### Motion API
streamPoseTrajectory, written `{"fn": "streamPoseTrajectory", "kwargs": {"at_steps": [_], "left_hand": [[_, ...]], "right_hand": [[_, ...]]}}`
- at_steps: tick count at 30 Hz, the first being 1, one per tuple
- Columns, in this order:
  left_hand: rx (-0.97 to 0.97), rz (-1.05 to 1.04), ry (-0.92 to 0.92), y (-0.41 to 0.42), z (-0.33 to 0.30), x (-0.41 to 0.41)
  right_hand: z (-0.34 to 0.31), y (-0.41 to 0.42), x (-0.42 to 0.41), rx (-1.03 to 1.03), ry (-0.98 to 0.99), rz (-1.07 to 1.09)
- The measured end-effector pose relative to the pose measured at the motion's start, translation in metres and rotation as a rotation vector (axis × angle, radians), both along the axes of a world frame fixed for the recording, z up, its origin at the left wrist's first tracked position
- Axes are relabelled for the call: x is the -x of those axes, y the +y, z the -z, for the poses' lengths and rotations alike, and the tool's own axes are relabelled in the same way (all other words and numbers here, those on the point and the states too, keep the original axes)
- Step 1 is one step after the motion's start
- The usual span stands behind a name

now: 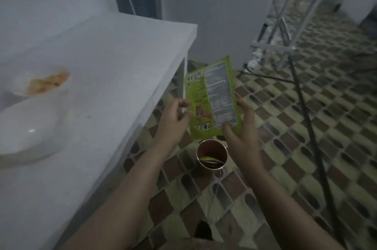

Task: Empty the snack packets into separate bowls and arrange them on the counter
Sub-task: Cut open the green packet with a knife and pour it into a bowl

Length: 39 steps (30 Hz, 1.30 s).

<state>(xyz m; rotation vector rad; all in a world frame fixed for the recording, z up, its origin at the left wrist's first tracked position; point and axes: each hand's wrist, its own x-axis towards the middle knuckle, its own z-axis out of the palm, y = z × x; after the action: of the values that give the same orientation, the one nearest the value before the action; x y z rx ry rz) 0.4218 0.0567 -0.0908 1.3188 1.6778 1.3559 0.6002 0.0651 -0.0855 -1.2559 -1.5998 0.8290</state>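
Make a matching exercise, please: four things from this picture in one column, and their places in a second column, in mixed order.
Things:
1. green snack packet
2. bowl with orange snacks
3. empty white bowl
4. small round bin

Places:
A. on the floor, below the hands
B. on the white counter, farther from the person
C. in the air, between the left hand and the right hand
D. on the counter, nearer to the person

Pairs: 1-C, 2-B, 3-D, 4-A

The nearer white bowl [26, 133] is blurred and cut off at the left edge.
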Motion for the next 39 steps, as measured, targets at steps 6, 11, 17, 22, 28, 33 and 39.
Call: {"fn": "streamPoseTrajectory", "kwargs": {"at_steps": [6,11,17,22,28,33,39], "left_hand": [[0.188,0.041,-0.012,0.096,0.064,-0.057],[0.335,0.044,-0.004,0.143,0.127,-0.069],[0.492,-0.04,-0.018,0.172,0.223,-0.065],[0.605,-0.125,-0.035,0.194,0.324,-0.055],[0.622,-0.136,-0.06,0.209,0.437,-0.046],[0.636,-0.122,-0.068,0.199,0.454,-0.049],[0.566,-0.089,-0.113,0.186,0.325,-0.049]], "right_hand": [[0.056,0.085,-0.063,0.165,-0.17,0.067],[0.135,0.135,-0.084,0.497,-0.166,0.145],[0.251,0.175,-0.085,0.95,0.271,0.344],[0.366,0.21,-0.07,1.108,0.392,0.365],[0.492,0.244,-0.05,1.185,0.45,0.398],[0.508,0.228,-0.035,1.171,0.544,0.493],[0.352,0.197,-0.01,0.956,0.472,0.364]]}}
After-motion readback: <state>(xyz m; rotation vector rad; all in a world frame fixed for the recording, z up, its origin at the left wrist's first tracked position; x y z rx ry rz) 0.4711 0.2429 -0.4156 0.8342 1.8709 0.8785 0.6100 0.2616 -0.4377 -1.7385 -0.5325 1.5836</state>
